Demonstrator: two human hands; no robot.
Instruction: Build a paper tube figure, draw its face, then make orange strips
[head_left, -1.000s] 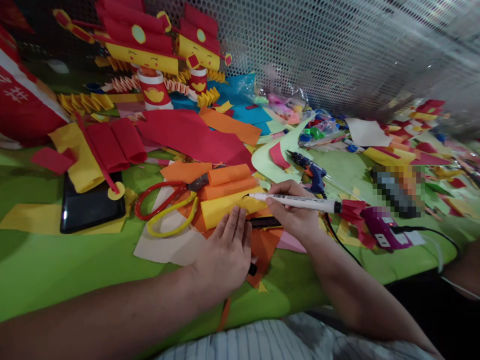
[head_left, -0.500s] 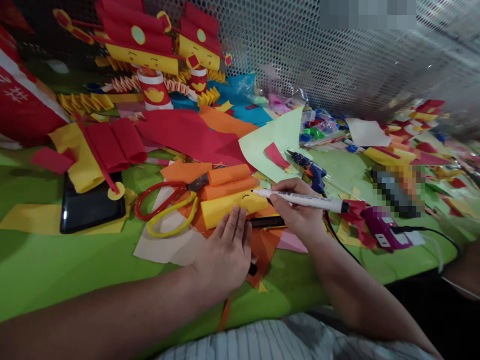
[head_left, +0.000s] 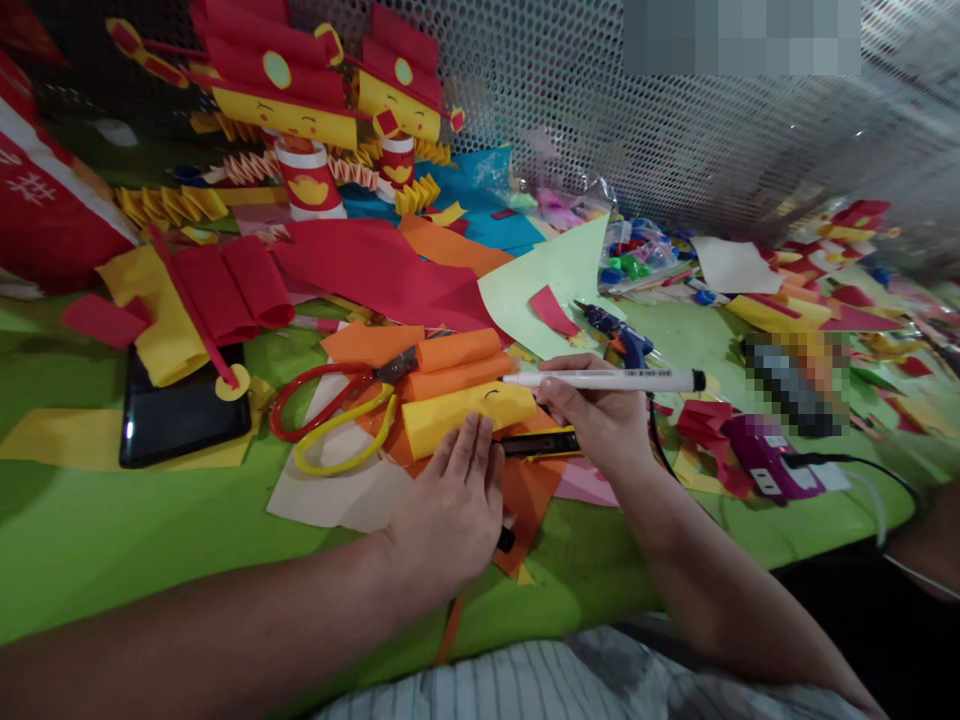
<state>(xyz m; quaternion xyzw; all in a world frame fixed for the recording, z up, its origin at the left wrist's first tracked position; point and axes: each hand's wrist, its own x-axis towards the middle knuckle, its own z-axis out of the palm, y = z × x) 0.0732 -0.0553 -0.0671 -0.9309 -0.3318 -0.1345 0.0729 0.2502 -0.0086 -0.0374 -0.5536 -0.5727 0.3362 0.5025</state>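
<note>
1. The right hand (head_left: 596,408) is clamped on a white marker (head_left: 637,380), tip at the upper edge of the yellow roll (head_left: 436,418).
2. The left hand (head_left: 450,505) lies flat across that roll.
3. Orange rolls (head_left: 457,350) adjoin it; scissors (head_left: 385,374) lie leftward.

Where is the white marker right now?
In the head view, the white marker is right of centre, in the person's right grip, its tip near the upper edge of the yellow paper.

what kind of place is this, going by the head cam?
Probably a papercraft workspace, perhaps a craft room or classroom; little of the room shows. Evidence: red-and-yellow paper figures standing at the back of the green table, plus scissors and a glue gun among cut paper.
</note>
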